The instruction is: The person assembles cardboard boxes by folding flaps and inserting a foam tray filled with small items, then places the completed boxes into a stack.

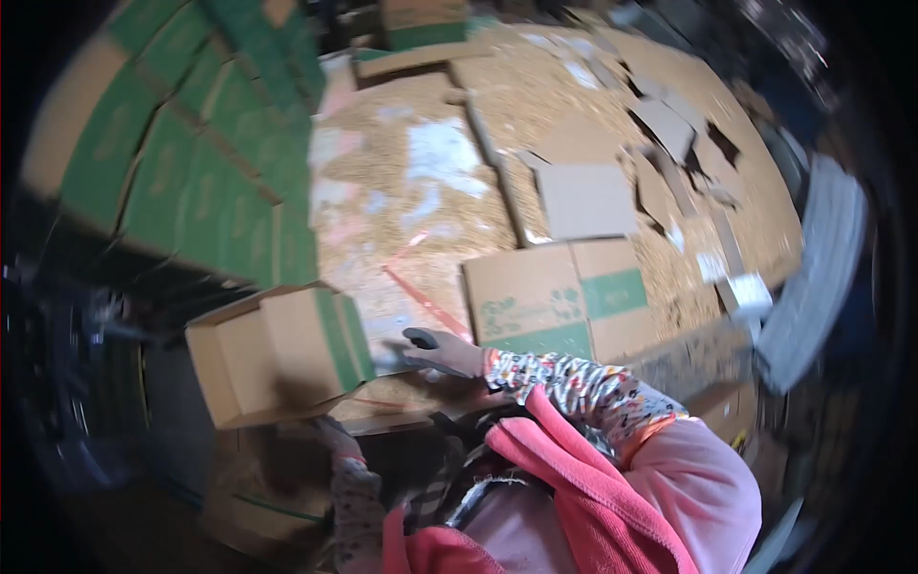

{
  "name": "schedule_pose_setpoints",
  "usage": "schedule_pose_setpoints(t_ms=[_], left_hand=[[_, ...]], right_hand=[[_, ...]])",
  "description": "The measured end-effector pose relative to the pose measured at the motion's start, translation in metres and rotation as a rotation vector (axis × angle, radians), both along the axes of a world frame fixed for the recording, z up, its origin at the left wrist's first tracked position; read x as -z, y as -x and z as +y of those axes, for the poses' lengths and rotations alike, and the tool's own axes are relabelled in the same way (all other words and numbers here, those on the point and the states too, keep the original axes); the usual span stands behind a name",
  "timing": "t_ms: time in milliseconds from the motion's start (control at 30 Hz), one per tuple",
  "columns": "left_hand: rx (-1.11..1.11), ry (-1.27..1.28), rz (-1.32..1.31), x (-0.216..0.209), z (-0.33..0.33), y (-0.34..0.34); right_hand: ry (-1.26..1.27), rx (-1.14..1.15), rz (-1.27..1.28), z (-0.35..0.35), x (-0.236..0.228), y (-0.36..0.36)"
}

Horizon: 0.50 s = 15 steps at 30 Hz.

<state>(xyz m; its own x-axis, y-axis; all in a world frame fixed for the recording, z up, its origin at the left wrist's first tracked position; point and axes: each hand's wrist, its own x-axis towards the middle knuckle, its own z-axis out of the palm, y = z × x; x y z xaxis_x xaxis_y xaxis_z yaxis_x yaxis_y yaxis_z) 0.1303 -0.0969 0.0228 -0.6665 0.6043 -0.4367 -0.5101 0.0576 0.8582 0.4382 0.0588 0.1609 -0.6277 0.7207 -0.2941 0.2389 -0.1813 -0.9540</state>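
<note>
A brown cardboard box (296, 340) with a green stripe hangs tilted past the table's near-left corner, its open side toward the left. My left hand (339, 439) grips its near lower edge, with the fingertips hidden by the cardboard. To the right of the box, my right hand (446, 352), in a glove with dark fingertips, hovers low over the tabletop. Its fingers are apart and hold nothing. Just beyond that hand lies a flattened brown and green carton (531, 292). A red strip (426, 298) runs across the worn table surface (373, 234).
Tall stacks of green and brown cartons (177, 172) stand at the left. Torn cardboard pieces (585, 199) and sawdust-like bits cover the far and right parts of the table. A small white box (744, 295) and a grey-white wrapped bundle (813, 277) are at the right edge.
</note>
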Motion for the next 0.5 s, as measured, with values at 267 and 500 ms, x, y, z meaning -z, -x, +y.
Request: schedule_pose_setpoints(t_ms=[267, 500], left_hand=[[0.756, 0.442, 0.943, -0.032, 0.133, -0.316], [0.854, 0.716, 0.941, -0.052, 0.160, -0.423]], right_hand=[[-0.270, 1.029, -0.932, -0.026, 0.083, -0.401], [0.085, 0.903, -0.919, 0.000, 0.064, -0.500]])
